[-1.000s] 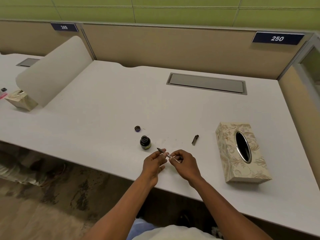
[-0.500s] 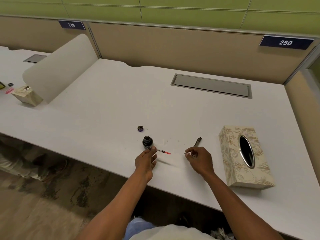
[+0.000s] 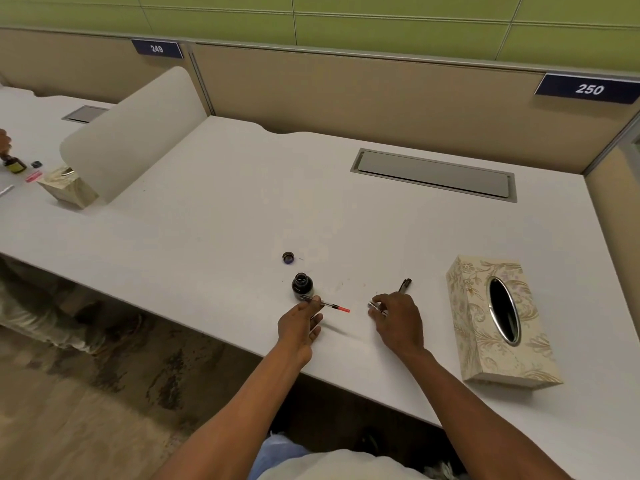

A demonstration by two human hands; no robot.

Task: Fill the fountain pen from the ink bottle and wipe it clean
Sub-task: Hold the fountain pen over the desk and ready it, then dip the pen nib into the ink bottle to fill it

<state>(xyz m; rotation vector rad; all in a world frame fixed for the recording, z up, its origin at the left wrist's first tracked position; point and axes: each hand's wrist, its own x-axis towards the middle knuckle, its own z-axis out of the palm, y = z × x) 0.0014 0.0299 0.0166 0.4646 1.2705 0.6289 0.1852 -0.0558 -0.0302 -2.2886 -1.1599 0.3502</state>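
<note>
At a white desk [image 3: 214,209], the person's left hand [image 3: 299,329] pinches the front part of a taken-apart fountain pen [image 3: 325,304] between thumb and fingertips, its nib end pointing at the open ink bottle [image 3: 302,285] just beyond the hand and its red-tipped ink tube sticking out to the right. The right hand [image 3: 398,320], fingers curled, grips a silvery pen barrel [image 3: 375,306] close to the desk surface. Just past that hand lies a dark pen cap [image 3: 404,285], and behind the ink bottle sits its small round lid [image 3: 288,258]. A patterned tissue box [image 3: 498,323] rests on the desk to the right, well apart from both hands. A curved divider [image 3: 135,133] separates the neighbouring desk, where a second tissue box [image 3: 67,188] stands.
</note>
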